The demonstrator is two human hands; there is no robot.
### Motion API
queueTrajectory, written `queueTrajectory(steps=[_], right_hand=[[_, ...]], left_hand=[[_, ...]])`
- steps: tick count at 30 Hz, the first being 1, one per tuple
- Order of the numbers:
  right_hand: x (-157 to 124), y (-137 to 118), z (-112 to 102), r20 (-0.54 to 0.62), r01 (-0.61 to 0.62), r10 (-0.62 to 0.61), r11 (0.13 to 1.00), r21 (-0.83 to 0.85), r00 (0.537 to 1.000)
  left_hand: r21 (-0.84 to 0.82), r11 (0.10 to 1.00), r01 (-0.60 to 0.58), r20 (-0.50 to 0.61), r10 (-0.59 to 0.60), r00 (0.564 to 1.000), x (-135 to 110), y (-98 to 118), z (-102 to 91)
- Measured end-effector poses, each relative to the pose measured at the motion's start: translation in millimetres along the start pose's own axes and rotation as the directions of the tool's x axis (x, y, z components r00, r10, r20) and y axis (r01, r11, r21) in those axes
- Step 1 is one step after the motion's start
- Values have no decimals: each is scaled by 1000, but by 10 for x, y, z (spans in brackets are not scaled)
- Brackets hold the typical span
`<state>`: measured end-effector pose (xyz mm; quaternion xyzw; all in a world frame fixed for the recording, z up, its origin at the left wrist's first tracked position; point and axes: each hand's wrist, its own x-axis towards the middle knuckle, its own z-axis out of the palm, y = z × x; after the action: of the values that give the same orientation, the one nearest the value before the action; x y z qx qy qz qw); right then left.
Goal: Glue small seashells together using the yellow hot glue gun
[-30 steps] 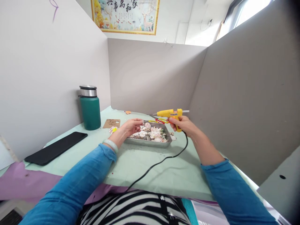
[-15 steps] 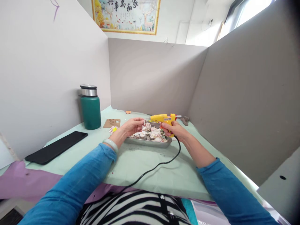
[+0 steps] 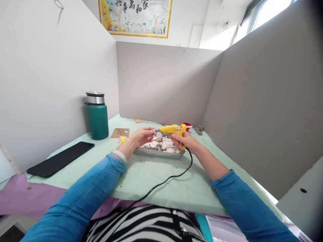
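My right hand (image 3: 186, 140) grips a yellow glue gun (image 3: 173, 129) over a metal tray (image 3: 161, 153) that holds several seashells (image 3: 163, 144). The gun's nozzle points left and meets the fingertips of my left hand (image 3: 140, 136). Those fingers are pinched on a small pale piece that I cannot make out. The gun's black cord (image 3: 161, 183) runs down across the table toward me.
A green flask (image 3: 97, 116) stands at the left by the partition. A black phone (image 3: 60, 163) lies near the left edge, and a small brown card (image 3: 120, 132) lies behind the tray. Grey partitions enclose the table on three sides.
My right hand has carried the glue gun leftward and slightly down until its nozzle reached my left fingertips. My left hand has stayed in place.
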<state>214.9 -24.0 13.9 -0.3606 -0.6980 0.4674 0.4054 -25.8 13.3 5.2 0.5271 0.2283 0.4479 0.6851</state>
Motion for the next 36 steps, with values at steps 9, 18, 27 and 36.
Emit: queueTrajectory(steps=[9,18,27,36], right_hand=[[6,27,5,14,16,-15,1000,-17,1000],[0,-4,20,-22,35,-35,999,9,999],[-1,3,35,-29,42,-42,999,-16,999],[-2,23,33,-9,39,-40,997,-62,999]], left_hand=[[-4,1000,-4,-11,4,1000,-7,12,22],[42,999,1,60,-3,998,15,-27,-20],[28,1000,-1,60,-1,998,6,-14,-27],[-15,1000,-6,15,7,1000,-3,7,10]])
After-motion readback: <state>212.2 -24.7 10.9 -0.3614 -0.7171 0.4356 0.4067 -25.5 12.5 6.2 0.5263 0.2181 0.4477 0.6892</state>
